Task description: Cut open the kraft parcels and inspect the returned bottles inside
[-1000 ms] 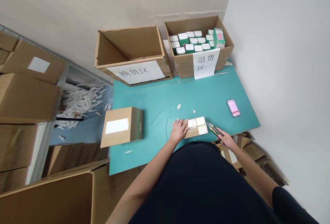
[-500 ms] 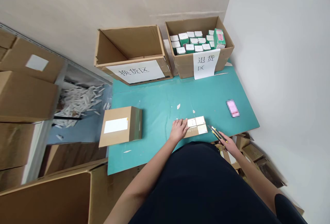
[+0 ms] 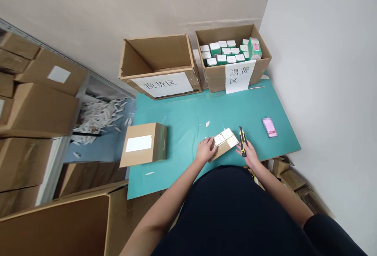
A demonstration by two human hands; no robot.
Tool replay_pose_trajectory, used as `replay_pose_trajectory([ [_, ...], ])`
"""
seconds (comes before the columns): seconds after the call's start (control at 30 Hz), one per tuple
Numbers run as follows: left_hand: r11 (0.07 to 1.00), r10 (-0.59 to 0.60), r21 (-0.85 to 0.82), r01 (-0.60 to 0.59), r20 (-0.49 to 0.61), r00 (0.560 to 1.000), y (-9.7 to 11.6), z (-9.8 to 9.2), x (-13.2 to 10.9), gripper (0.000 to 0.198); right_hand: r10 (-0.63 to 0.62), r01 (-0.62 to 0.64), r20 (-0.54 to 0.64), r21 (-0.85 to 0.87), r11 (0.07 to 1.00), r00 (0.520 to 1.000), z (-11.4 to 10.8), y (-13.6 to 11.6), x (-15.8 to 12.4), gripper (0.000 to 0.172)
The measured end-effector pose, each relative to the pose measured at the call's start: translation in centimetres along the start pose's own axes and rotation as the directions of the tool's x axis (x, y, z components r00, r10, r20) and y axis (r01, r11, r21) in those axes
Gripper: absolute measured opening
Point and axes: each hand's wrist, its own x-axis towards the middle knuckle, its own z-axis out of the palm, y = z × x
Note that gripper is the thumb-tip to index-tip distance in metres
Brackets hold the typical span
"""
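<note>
- Currently, the left hand (image 3: 205, 150) rests on the left end of a small cardboard parcel (image 3: 224, 141), fingers flat and slightly spread.
- The right hand (image 3: 247, 154) holds a yellow-and-black utility knife (image 3: 242, 142) upright, fingers closed round the handle, just beside the parcel.
- The parcel lies angled on a teal cutting mat (image 3: 188, 118), near the mat's front edge.
- Open mat separates the parcel from a closed carton (image 3: 145, 144) on the left, a blurred pink item (image 3: 269, 127) on the right, and the labelled exchange box (image 3: 156, 57) and return box (image 3: 232, 77) along the back edge.
</note>
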Motion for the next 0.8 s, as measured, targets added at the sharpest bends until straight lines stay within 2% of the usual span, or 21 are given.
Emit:
replay_pose_trajectory([
  [0.17,0.980,-0.124,-0.152,0.129,0.042,0.991,0.8,0.4,-0.4,0.051,-0.129,0.154,0.129,-0.214,0.964,0.983,5.3,-2.7,5.4,0.050],
  [0.27,0.963,-0.142,-0.216,0.163,0.111,0.984,2.0,0.6,-0.9,0.046,-0.105,0.188,0.272,-0.301,0.935,0.956,8.7,-4.4,8.4,0.049],
  [0.37,0.967,-0.149,-0.193,0.164,0.087,0.985,2.4,-0.3,-0.6,0.042,-0.080,0.188,0.316,-0.330,0.925,0.945,9.8,-6.1,9.8,0.048],
  [0.43,0.977,-0.136,-0.164,0.134,-0.005,0.991,1.9,-1.3,0.5,0.043,-0.129,0.218,0.272,-0.326,0.920,0.954,8.5,-6.9,9.2,0.051],
  [0.53,0.993,-0.007,-0.114,-0.003,-0.094,0.996,0.5,-2.7,3.3,0.050,-0.230,0.266,0.145,-0.322,0.909,0.962,4.1,-6.5,6.4,0.058],
  [0.6,0.994,0.077,-0.071,-0.081,-0.053,0.996,-0.2,-3.0,5.2,0.058,-0.273,0.258,0.002,-0.334,0.907,0.962,0.8,-5.0,3.7,0.060],
  [0.67,0.991,0.127,-0.041,-0.126,0.045,0.991,-0.4,-2.8,6.7,0.066,-0.237,0.176,-0.148,-0.338,0.925,0.960,-1.6,-3.1,1.4,0.065],
  [0.73,0.990,0.142,-0.023,-0.140,0.145,0.979,-0.2,-2.4,7.3,0.070,-0.162,0.095,-0.180,-0.333,0.938,0.970,-2.7,-1.2,-0.2,0.070],
  [0.8,0.993,0.119,-0.003,-0.121,0.192,0.974,0.3,-2.1,7.0,0.068,-0.126,0.074,-0.152,-0.312,0.947,0.980,-2.4,0.0,-0.6,0.071],
])
